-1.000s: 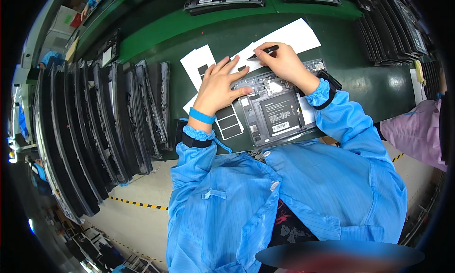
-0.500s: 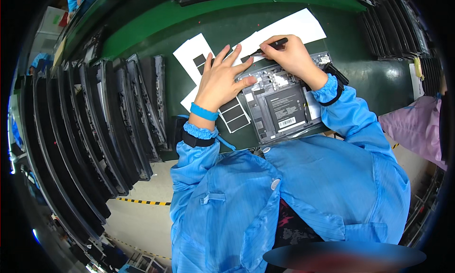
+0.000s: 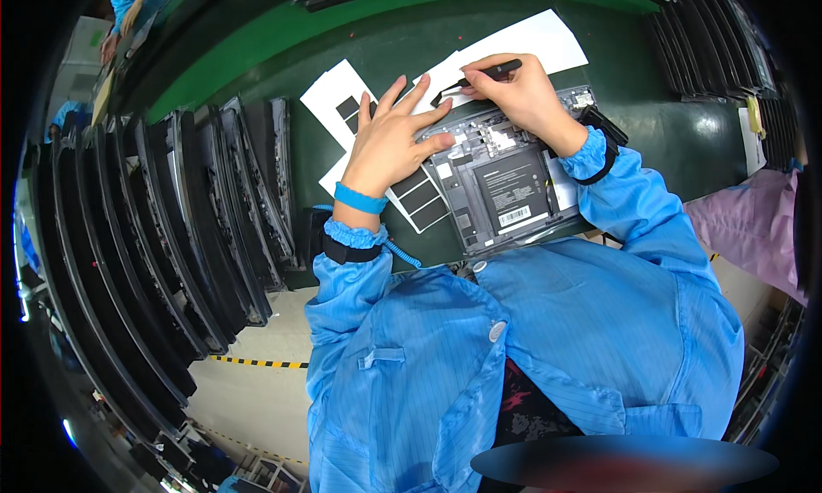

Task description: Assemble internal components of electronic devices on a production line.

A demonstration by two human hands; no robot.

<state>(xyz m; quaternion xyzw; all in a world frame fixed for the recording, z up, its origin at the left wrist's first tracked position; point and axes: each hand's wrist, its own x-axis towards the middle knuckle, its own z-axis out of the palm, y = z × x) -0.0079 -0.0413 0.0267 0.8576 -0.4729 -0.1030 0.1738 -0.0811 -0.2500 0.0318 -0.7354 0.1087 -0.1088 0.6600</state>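
My left hand (image 3: 385,142) lies spread over white sheets bearing black rectangular pieces (image 3: 423,200), its thumb reaching over the edge of an opened laptop base (image 3: 462,198). A blue wrist strap sits on that wrist. In my right hand (image 3: 524,95), a slim black pen-like tool (image 3: 502,68) is pinched between thumb and fingers. Its lower end points left toward my left fingertips, where a small dark piece (image 3: 437,100) shows; whether the two are joined, I cannot tell. The base lies with its inside up, showing a black battery (image 3: 514,194) and circuit boards.
White paper (image 3: 539,44) lies on the dark green table beyond my hands. Upright rows of laptop parts stand at the left (image 3: 163,210) and far right (image 3: 706,52). Another person's pink sleeve (image 3: 749,223) is at the right. A coiled blue cord (image 3: 402,253) hangs near my left wrist.
The view has shifted slightly. My right hand has drawn the tool a little to the left, and a dark piece now shows by its lower end. My left hand stays spread on the sheets.
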